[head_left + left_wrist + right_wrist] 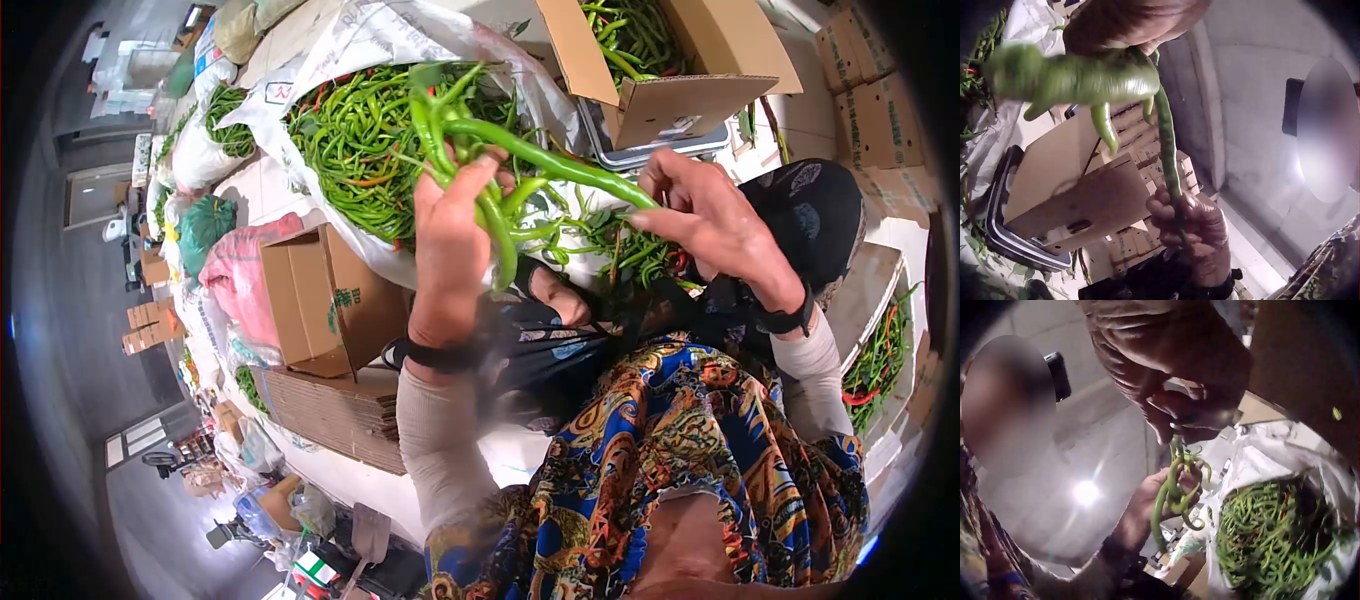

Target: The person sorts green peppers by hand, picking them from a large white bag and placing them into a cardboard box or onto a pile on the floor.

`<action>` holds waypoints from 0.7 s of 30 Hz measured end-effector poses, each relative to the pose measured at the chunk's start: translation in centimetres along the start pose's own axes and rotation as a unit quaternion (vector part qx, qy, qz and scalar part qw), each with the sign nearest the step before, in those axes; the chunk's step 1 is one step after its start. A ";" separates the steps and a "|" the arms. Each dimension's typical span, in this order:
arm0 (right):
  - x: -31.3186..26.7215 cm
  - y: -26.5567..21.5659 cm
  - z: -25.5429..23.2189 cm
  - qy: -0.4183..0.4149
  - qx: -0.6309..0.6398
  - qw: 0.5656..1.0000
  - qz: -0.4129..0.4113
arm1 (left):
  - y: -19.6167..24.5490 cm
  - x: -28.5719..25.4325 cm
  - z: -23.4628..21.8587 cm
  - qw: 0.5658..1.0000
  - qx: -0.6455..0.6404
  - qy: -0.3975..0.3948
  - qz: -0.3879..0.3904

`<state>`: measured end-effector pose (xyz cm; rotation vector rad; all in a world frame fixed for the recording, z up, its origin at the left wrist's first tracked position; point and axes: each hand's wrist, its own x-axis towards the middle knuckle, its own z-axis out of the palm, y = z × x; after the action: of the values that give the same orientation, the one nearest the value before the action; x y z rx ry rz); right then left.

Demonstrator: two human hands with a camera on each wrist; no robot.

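My left hand [455,225] grips a small bunch of green chili peppers [505,245], their curved ends sticking out around the fingers. One long chili pepper [555,162] runs from that bunch across to my right hand [715,215], whose thumb and fingers pinch its far end. The left wrist view shows the same pepper [1167,147] hanging down between the two hands. Seen from the right wrist, the bunch [1172,494] lies in the left hand's fingers. Beneath the hands a white sack [255,120] is heaped with green chilies [350,150], a few red among them.
An open cardboard box [690,100] holding chilies stands on a scale [655,155] at the upper right. Loose chilies [640,250] lie below the hands. An empty carton [310,300] and stacked flat cardboard [330,415] stand at left. A white crate [870,300] with chilies sits at far right.
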<state>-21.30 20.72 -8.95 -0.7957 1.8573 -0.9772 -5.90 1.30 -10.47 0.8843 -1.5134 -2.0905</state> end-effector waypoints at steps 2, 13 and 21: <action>0.2 2.5 0.0 -0.048 0.134 0.990 -0.012 | 0.4 0.0 -0.1 1.000 0.012 0.021 -0.009; -1.8 5.3 1.1 -0.085 0.347 0.934 0.022 | 0.2 1.1 -1.8 0.978 0.043 0.144 0.145; -2.0 4.0 -0.2 -0.052 0.356 0.933 -0.023 | 0.4 0.6 -0.2 0.996 -0.079 -0.037 0.018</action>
<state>-21.19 24.32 -11.54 -0.4287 1.2456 -1.4788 -6.22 0.61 -10.30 0.7257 -1.3670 -2.2026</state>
